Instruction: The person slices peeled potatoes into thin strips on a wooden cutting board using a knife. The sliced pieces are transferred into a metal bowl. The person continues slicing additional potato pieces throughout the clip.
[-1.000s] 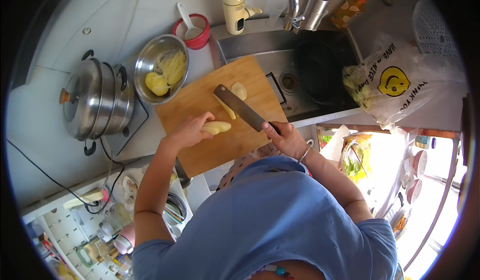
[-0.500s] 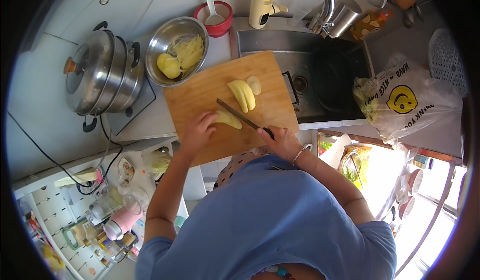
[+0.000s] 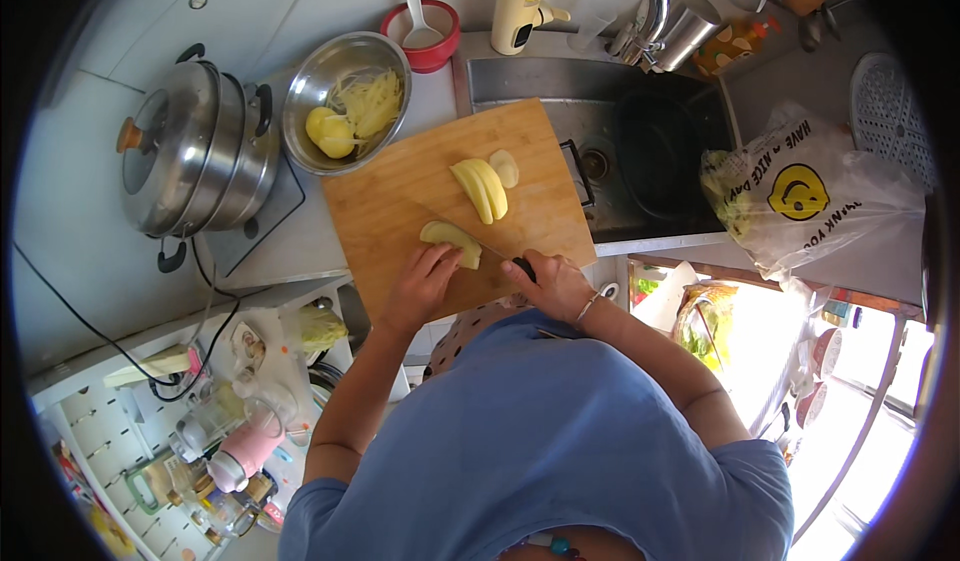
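On the wooden cutting board (image 3: 395,193), my left hand (image 3: 425,279) rests its bent fingertips on a pale yellow potato piece (image 3: 440,232), pressing it to the wood. My right hand (image 3: 555,286) grips a knife by its black handle (image 3: 523,267). Its thin blade points away to the upper left, beside the potato piece, and is hard to make out against the board. Farther back lie several thick potato slices (image 3: 480,191) leaning together, with a round end slice (image 3: 504,168) next to them.
Behind the board's left corner stands a steel bowl (image 3: 307,76) with potato shreds (image 3: 372,103) and peeled potato (image 3: 332,133). A red bowl (image 3: 434,57) with a white spoon, a steamer pot (image 3: 180,151), the sink (image 3: 560,86) and a plastic bag (image 3: 830,206) surround it.
My left hand has moved right and nearer to me, onto the potato piece, which now lies turned. The knife's blade has dropped lower and become less visible.
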Available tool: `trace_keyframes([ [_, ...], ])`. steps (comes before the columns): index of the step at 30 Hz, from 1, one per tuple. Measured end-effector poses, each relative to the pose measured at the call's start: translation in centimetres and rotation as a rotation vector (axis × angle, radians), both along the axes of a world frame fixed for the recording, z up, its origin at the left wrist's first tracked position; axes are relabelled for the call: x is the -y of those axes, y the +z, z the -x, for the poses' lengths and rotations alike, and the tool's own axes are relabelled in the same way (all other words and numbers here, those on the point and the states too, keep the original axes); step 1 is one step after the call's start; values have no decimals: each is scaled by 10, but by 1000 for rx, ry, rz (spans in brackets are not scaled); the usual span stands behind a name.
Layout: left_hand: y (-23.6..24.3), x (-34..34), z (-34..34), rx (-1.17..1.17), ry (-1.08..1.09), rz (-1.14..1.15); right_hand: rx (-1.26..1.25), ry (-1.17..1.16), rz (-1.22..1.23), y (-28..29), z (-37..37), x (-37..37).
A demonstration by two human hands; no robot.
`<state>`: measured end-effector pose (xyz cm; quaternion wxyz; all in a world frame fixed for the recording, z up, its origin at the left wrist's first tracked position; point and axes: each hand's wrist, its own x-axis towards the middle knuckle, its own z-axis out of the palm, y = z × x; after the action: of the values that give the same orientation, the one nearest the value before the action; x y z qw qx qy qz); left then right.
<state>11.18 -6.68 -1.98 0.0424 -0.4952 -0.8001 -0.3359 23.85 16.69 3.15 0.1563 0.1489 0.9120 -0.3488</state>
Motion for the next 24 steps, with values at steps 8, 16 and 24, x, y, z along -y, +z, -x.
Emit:
trace_keyframes([
  [8,-16,-4,-13,-56,124,-12,-3,7,23,4,-3,8],
  [16,-25,-14,-22,-40,204,-48,33,13,-11,4,1,3],
  [24,-31,-14,-23,-60,240,-63,-40,40,-49,4,-1,5],
])
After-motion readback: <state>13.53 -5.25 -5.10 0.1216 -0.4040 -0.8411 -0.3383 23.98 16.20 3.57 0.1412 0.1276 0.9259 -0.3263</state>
